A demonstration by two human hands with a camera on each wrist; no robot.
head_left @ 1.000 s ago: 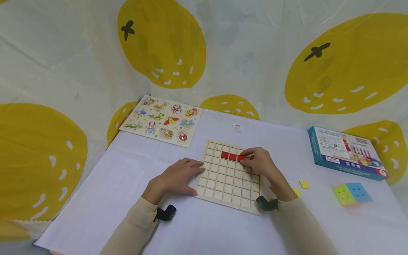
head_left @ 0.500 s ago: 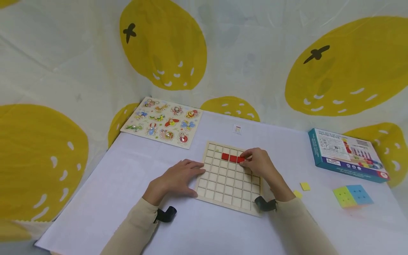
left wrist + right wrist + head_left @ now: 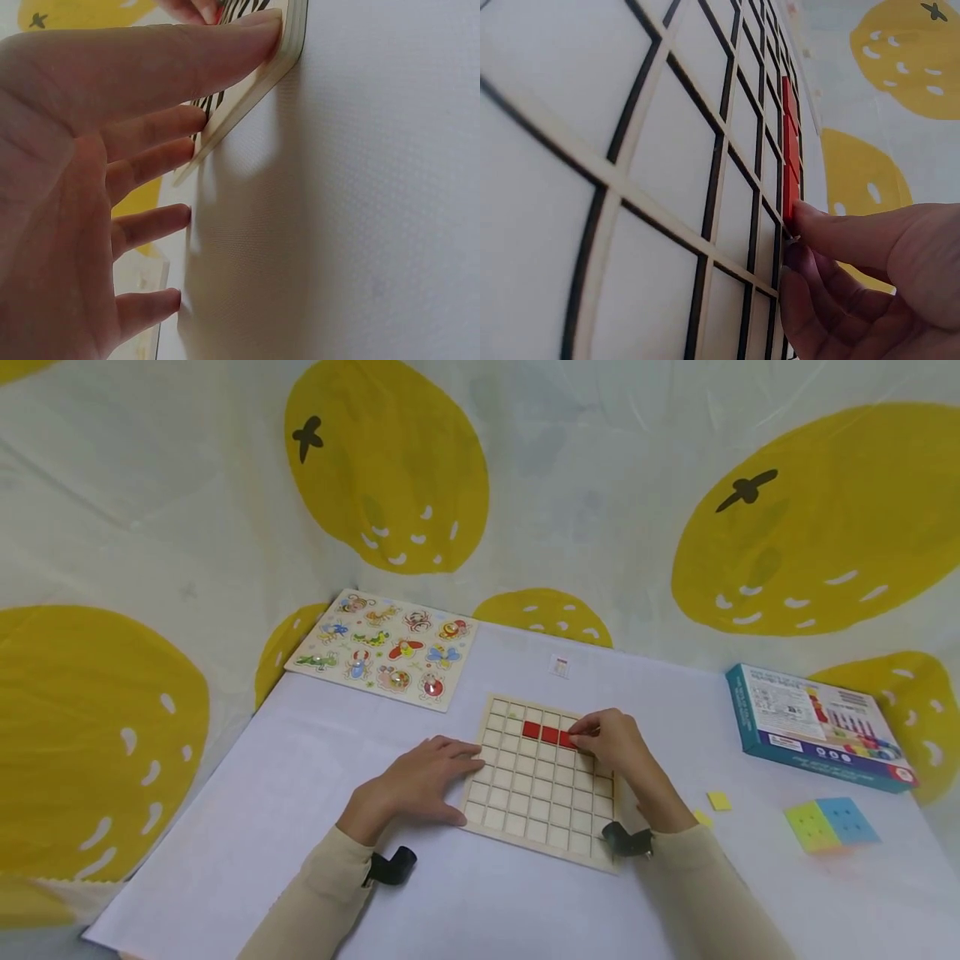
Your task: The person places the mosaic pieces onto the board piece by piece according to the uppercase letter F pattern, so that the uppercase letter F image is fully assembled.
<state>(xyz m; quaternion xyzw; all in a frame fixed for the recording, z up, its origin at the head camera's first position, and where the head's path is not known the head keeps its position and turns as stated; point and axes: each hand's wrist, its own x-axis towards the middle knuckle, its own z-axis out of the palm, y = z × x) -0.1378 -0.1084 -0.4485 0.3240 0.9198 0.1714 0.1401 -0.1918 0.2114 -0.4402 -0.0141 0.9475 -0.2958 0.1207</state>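
A square wooden grid board (image 3: 540,777) lies on the table. Three red square tiles sit side by side in one of its upper rows: the left tile (image 3: 531,729), the middle tile (image 3: 550,735) and the right tile (image 3: 567,739). With thumb and fingers, my right hand (image 3: 611,743) pinches at the right tile's outer end. In the right wrist view its thumb (image 3: 832,229) meets the end of the red row. My left hand (image 3: 412,781) has its fingers spread, the thumb (image 3: 225,52) and two fingers touching the board's left edge, the other fingertips on the tabletop.
An insect peg puzzle (image 3: 382,647) lies at the back left, and a small printed card (image 3: 559,666) behind the board. At right are a boxed game (image 3: 821,727), a colored puzzle cube (image 3: 832,824) and a yellow tile (image 3: 718,801). Another yellow tile (image 3: 702,818) is partly hidden by my right forearm.
My right fingertips have shifted slightly right along the right red tile, showing more of it. The left hand has stayed at the board's edge. The head view has tilted slightly.
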